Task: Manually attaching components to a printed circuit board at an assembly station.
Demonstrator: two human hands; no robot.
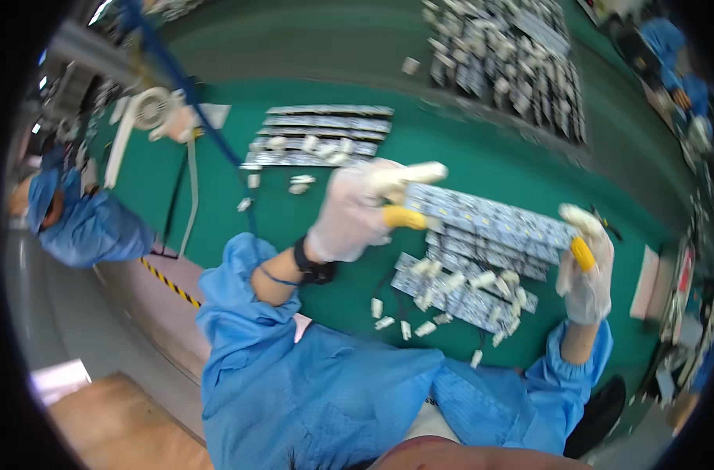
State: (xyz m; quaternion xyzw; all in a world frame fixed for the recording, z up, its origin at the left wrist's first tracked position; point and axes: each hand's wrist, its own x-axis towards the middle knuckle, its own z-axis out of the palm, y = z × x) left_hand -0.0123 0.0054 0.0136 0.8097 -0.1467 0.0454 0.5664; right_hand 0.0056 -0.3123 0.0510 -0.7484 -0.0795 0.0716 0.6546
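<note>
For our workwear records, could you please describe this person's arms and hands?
The left hand and right hand wear whitish gloves, each with a yellow thumb cover. The sleeves are loose and blue. The left arm has a black band and a thin blue cord.

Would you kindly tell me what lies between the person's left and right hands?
In the head view, a long pale circuit board spans the stretch from the left hand to the right hand.
</note>
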